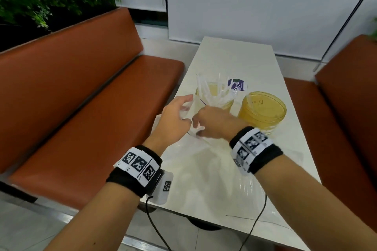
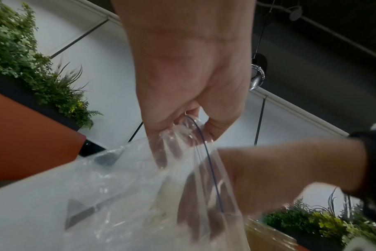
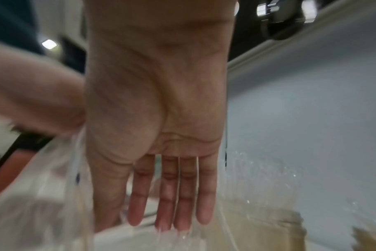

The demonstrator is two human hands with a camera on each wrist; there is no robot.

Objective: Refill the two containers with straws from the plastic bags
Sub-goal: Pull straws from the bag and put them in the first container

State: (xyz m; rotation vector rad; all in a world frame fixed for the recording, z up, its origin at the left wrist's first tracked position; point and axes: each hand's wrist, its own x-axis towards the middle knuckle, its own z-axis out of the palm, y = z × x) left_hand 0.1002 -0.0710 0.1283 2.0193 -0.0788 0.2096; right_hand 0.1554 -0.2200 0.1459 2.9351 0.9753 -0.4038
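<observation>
1. Nearest, at 6 o'clock on the desk (image 1: 240, 61): loose body of the clear plastic bag (image 1: 195, 161), slumped flat between the two forearms; a second flat clear bag (image 1: 265, 195) just beside it toward 4 o'clock.
2. Mid-desk: left hand (image 1: 175, 116) pinching the bag's mouth edge, fingers curled round the film and its blue seal line, mouth lifted off the desk.
3. Just beside it, at 3 o'clock of the left: right hand (image 3: 159, 118) with fingers straight and together, slid into the open mouth, gripping nothing visible. Straws inside the bag too blurred to confirm.
4. Beyond the hands at 12 o'clock: amber container (image 1: 214, 96), wrapped straws (image 1: 206, 91) standing in it, tilted, tips fanning toward 11 and 1 o'clock.
5. At 2 o'clock of the hands: second amber container (image 1: 263, 111), no straws seen inside; nearer to the right hand.
6. Judgement: bag mouth faces 12 to 1 o'clock toward the containers; likely a right-hand draw, then a short carry forward.
</observation>
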